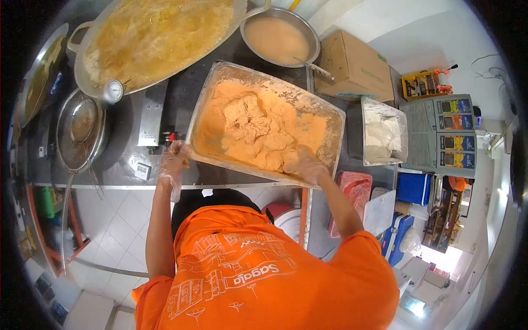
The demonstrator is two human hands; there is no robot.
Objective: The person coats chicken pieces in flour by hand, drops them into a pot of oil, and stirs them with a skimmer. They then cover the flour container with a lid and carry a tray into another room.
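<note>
Evidently, the left hand (174, 158) is gripping the near-left corner of the tray (239, 169); the right hand (308, 166) is touching orange flour (313, 126) inside, blur hiding whether its fingers are gripping. Coated pieces (243, 114) are lying mid-tray, probably needing firm bracing and gentle, even pressing.

Pale tiled flr (118, 217) underfoot, orange-red metal frame (44, 235) below the dk table (179, 104); whitish wall (456, 38) beyond, v. bright lt (441, 256) off rt, lamp or window, can't tell.
</note>
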